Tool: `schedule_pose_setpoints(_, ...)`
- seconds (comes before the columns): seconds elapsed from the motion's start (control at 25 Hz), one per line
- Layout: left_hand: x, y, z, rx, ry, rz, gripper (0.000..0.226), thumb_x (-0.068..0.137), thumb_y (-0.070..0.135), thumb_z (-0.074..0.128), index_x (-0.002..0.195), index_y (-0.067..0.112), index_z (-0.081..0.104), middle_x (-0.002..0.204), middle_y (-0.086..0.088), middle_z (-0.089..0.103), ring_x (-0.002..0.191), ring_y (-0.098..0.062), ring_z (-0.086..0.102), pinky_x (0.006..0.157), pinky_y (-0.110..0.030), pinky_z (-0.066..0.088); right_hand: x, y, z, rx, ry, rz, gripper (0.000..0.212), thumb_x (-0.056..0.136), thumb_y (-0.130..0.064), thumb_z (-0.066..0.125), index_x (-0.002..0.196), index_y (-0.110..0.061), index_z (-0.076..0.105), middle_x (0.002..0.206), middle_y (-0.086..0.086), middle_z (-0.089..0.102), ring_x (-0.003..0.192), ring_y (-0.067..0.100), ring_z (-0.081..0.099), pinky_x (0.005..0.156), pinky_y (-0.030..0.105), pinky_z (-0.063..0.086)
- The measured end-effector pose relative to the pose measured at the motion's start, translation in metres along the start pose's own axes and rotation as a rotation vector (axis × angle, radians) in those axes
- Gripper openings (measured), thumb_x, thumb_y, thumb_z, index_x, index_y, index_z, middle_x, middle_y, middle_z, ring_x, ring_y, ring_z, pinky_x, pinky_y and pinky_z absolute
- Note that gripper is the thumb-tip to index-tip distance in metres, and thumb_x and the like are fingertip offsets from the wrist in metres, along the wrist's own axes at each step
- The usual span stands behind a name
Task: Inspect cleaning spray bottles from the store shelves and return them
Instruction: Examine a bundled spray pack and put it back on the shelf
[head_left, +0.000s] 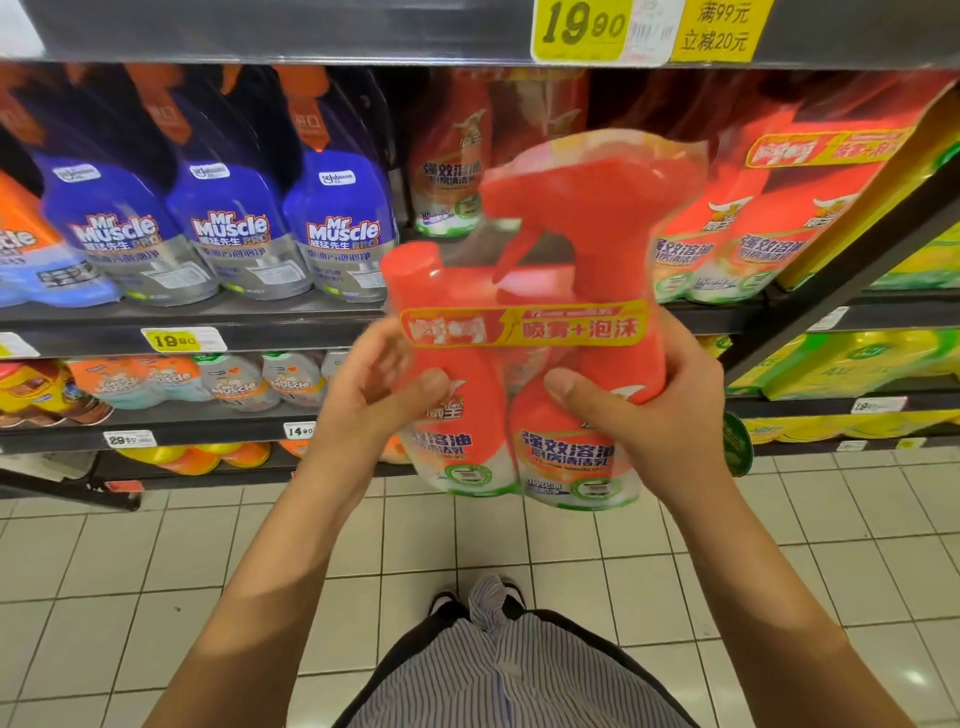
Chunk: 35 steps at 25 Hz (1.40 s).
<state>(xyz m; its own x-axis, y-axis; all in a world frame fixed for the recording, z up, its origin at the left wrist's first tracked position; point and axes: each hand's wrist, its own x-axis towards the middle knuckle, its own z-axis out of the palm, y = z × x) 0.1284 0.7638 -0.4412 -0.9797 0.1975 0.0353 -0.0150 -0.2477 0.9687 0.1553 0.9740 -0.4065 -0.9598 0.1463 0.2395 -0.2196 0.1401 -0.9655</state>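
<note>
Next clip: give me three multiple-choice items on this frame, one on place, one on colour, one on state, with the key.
1. Where is the twin pack? A on the floor; B held up before the shelves; C in a basket.
2. Its trigger head is: A blue; B red-orange; C green.
3. The right hand: A grips the pack; B hangs empty; C rests on a shelf.
Key: B, both hands hold it, the left hand too; B, the trigger shows red-orange; A, thumb and fingers wrap the pack.

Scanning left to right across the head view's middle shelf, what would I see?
Orange-and-blue plastic bottle, three dark blue Mr Muscle spray bottles, hand-held orange wrapped twin-pack of sprays, shelved orange twin-packs, yellow packs.
</note>
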Motion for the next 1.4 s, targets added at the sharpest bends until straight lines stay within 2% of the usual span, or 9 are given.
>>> schedule_pose_setpoints(0.16,0.016,0.033,0.007,0.127,-0.086,0.236,0.045,0.068,0.023,0.079,0.109,0.032,0.062,0.098,0.019,0.071,0.084,0.003,0.066,0.069,-0.015,0.053,-0.005,0.007,0.002,-0.058,-0.055,-0.023,0.04,0.057,-0.038,0.079,0.091,-0.024,0.063,0.081,-0.021,0.07,0.073,-0.001,0.064,0.065,0.016,0.05)
schedule_pose_setpoints(0.28,0.014,0.04,0.011,0.223,-0.096,0.266,0.034,0.061,0.032,0.082,0.091,0.044,0.069,0.094,0.024,0.072,0.082,0.006,0.067,0.064,-0.012,0.053,-0.008,0.012,0.0,-0.029,-0.073,-0.021,0.04,0.058,-0.035,0.079,0.093,-0.023,0.063,0.083,-0.02,0.071,0.075,-0.001,0.065,0.066,0.016,0.051)
schedule_pose_setpoints(0.4,0.011,0.035,0.011,0.207,-0.061,0.257,0.037,0.069,0.012,0.077,0.085,0.045,0.071,0.089,0.025,0.072,0.078,0.007,0.066,0.06,-0.009,0.05,-0.008,0.014,-0.002,-0.016,-0.091,-0.011,0.043,0.058,-0.034,0.08,0.096,-0.022,0.064,0.086,-0.018,0.072,0.077,0.001,0.067,0.066,0.017,0.052)
schedule_pose_setpoints(0.6,0.033,0.036,0.015,0.087,-0.024,0.022,0.033,0.088,0.03,0.052,0.115,0.016,0.065,0.09,0.004,0.076,0.082,-0.007,0.07,0.068,-0.017,0.055,-0.003,0.017,-0.004,0.051,-0.041,0.13,0.041,0.052,-0.036,0.083,0.087,-0.019,0.069,0.079,-0.001,0.073,0.072,0.018,0.068,0.064,0.039,0.057)
schedule_pose_setpoints(0.72,0.034,0.026,-0.008,0.111,-0.063,-0.081,0.039,0.098,0.034,0.038,0.131,0.02,0.055,0.116,-0.005,0.065,0.099,-0.016,0.064,0.087,-0.029,0.052,-0.001,0.018,-0.007,0.316,-0.036,0.264,0.028,0.053,-0.022,0.084,0.079,-0.022,0.074,0.075,0.001,0.073,0.067,0.017,0.069,0.06,0.033,0.057)
schedule_pose_setpoints(0.84,0.024,0.01,-0.025,0.287,-0.091,-0.325,0.04,0.095,0.033,0.051,0.133,0.019,0.054,0.129,-0.011,0.062,0.109,-0.022,0.063,0.1,-0.04,0.046,0.003,0.02,-0.013,0.488,0.016,0.389,0.016,0.064,-0.011,0.078,0.077,-0.018,0.073,0.074,0.006,0.072,0.063,0.021,0.069,0.059,0.033,0.058)
schedule_pose_setpoints(0.96,-0.002,-0.003,-0.035,0.082,-0.196,-0.495,0.065,0.066,0.064,0.072,0.119,0.026,0.066,0.12,-0.007,0.068,0.107,-0.024,0.066,0.084,-0.036,0.055,0.01,0.021,-0.018,0.524,0.047,0.467,0.016,0.068,-0.017,0.076,0.083,-0.014,0.071,0.078,0.011,0.071,0.066,0.025,0.069,0.064,0.038,0.059)
schedule_pose_setpoints(1.16,-0.019,-0.006,-0.03,0.049,-0.23,-0.376,0.036,0.078,0.016,0.07,0.114,0.014,0.068,0.113,-0.012,0.07,0.105,-0.024,0.067,0.079,-0.029,0.057,0.02,0.027,-0.022,0.581,0.091,0.619,0.038,0.065,-0.026,0.082,0.097,-0.011,0.07,0.09,0.013,0.074,0.077,0.028,0.072,0.076,0.042,0.059)
schedule_pose_setpoints(1.4,-0.016,0.005,-0.022,0.123,-0.178,-0.43,0.043,0.074,0.017,0.07,0.114,0.0,0.063,0.112,-0.023,0.068,0.103,-0.039,0.064,0.086,-0.047,0.05,0.018,0.029,-0.021,0.607,0.094,0.742,0.021,0.073,-0.031,0.074,0.087,-0.016,0.078,0.095,0.015,0.075,0.084,0.03,0.073,0.074,0.044,0.059)
